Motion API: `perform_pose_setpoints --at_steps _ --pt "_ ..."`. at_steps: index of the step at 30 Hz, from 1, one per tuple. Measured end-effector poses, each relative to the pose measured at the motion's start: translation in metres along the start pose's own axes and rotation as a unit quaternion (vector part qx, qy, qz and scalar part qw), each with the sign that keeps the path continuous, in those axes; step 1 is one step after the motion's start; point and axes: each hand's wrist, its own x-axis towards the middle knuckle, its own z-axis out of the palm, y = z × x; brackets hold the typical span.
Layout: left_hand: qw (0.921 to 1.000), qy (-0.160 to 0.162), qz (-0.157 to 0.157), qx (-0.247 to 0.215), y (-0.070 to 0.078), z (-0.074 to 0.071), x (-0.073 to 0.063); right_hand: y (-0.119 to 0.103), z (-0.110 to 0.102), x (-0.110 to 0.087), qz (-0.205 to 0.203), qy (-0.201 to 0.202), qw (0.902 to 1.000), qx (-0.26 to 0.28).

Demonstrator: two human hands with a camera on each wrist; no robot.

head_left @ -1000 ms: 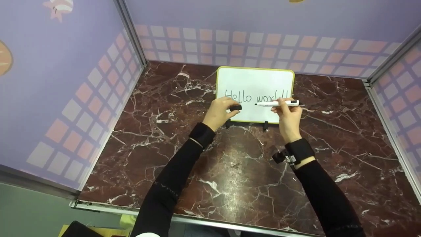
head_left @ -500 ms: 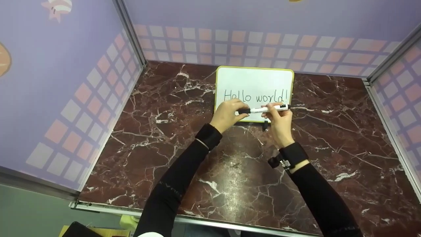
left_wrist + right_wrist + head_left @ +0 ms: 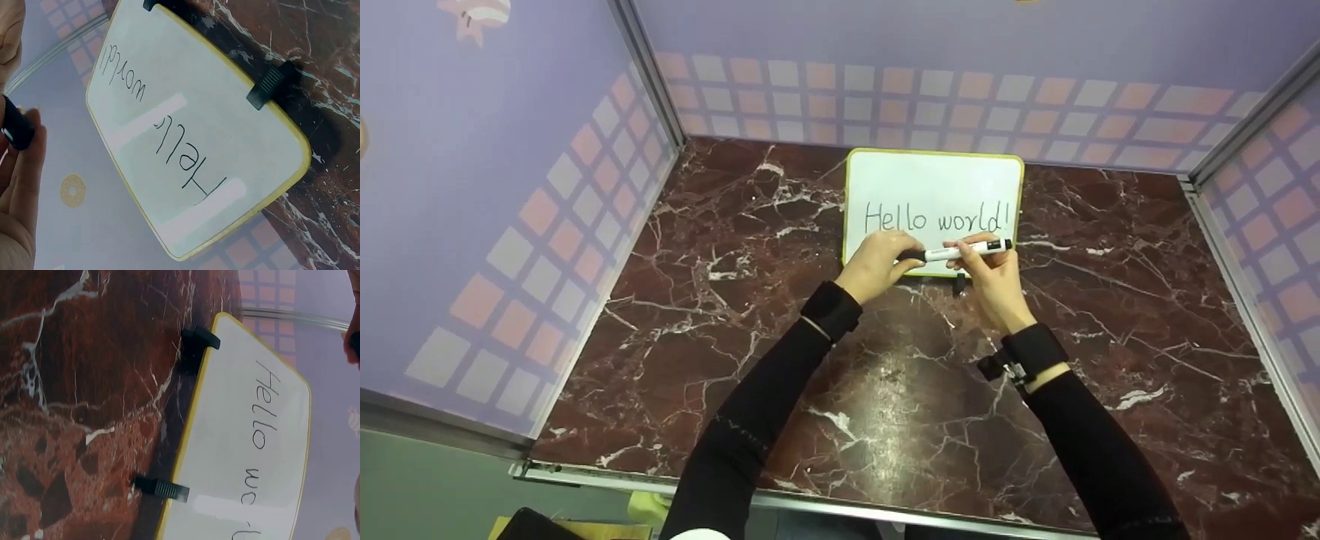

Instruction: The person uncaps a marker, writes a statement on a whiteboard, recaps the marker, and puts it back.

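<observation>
A white marker (image 3: 949,253) lies nearly level between the two hands, in front of the whiteboard's lower part. The right hand (image 3: 996,281) pinches its barrel near the black end at right. At the other end, the left hand (image 3: 876,264) grips the black cap (image 3: 913,256), which meets the barrel. In the left wrist view the cap (image 3: 19,125) shows between fingers at the left edge. Behind the hands stands a yellow-rimmed whiteboard (image 3: 937,176) bearing the handwritten black words "Hello world!" (image 3: 936,218).
Black clip feet (image 3: 163,488) hold the whiteboard's lower edge on the dark red marbled table (image 3: 720,322). Purple walls with pink and white squares (image 3: 896,109) enclose the back and sides. A metal strip (image 3: 810,504) edges the table's front.
The right hand has moved left with the marker, and the left hand slightly right with the cap. Marker tip and cap, apart a second ago, have come together. The head view has shifted slightly.
</observation>
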Motion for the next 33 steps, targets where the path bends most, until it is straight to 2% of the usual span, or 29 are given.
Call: perform_pose_setpoints --at_steps 7,11,16,19,24,27,29,31,32,33 --pt "0.9982 -0.02 -0.029 -0.049 0.002 -0.006 0.002 -0.005 -0.005 0.004 0.004 -0.057 0.9983 -0.011" --pt "0.9983 -0.011 -0.035 -0.045 0.005 -0.008 0.002 -0.005 -0.002 0.007 -0.007 -0.053 0.9986 -0.003" --pt "0.9986 -0.004 -0.027 -0.044 0.005 -0.006 0.004 -0.001 -0.003 0.005 -0.008 -0.034 0.9994 0.01" --pt "0.9985 -0.007 -0.03 -0.044 0.005 -0.001 0.003 0.001 -0.008 0.001 0.007 -0.034 0.9993 0.013" --pt "0.9976 -0.024 -0.043 -0.049 0.01 0.004 0.0 -0.005 -0.022 -0.004 0.051 -0.061 0.9964 0.029" --pt "0.9981 -0.018 -0.04 -0.043 0.012 0.005 0.001 -0.01 -0.031 -0.001 0.068 -0.073 0.9946 0.029" --pt "0.9988 -0.008 -0.037 -0.03 0.011 0.004 0.002 -0.014 -0.036 0.004 0.053 -0.067 0.9961 -0.022" --pt "0.9991 0.001 -0.037 -0.02 0.009 0.003 0.002 -0.018 -0.04 0.009 0.016 -0.051 0.9926 -0.109" --pt "0.9991 0.005 -0.039 -0.016 0.007 0.003 0.002 -0.021 -0.042 0.012 -0.01 -0.043 0.9837 -0.175" --pt "0.999 0.007 -0.042 -0.014 0.006 0.002 0.001 -0.024 -0.043 0.013 -0.041 -0.037 0.9668 -0.249"
